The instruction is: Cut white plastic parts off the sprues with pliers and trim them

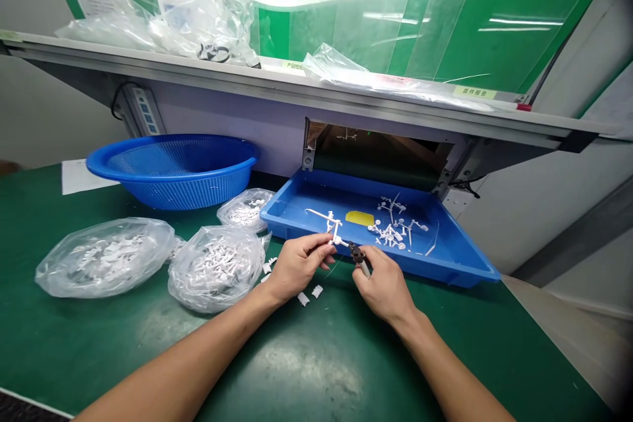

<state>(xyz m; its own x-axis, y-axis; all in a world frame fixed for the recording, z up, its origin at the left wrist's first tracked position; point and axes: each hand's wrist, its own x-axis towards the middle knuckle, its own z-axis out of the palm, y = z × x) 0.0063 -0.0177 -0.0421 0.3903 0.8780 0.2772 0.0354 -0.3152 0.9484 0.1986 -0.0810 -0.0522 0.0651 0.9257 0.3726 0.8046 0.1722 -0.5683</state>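
Note:
My left hand (295, 264) is closed in a pinch on a white plastic sprue (327, 220) with small moulded parts, held over the front edge of the blue tray (445, 264). My right hand (383, 283) is closed round a small pair of cutters (358, 254), whose dark tip points at the sprue. Loose white moulded pieces (393, 231) and a yellow tag (359, 217) lie inside the tray. Two small cut white parts (310, 295) rest on the green table under my hands.
Three clear bags of white parts (103, 256) (217, 265) (244, 209) lie at the left. A blue mesh basket (173, 168) stands behind them. A conveyor opening (380, 158) sits behind the tray. Plastic bags (198, 20) pile on the shelf above.

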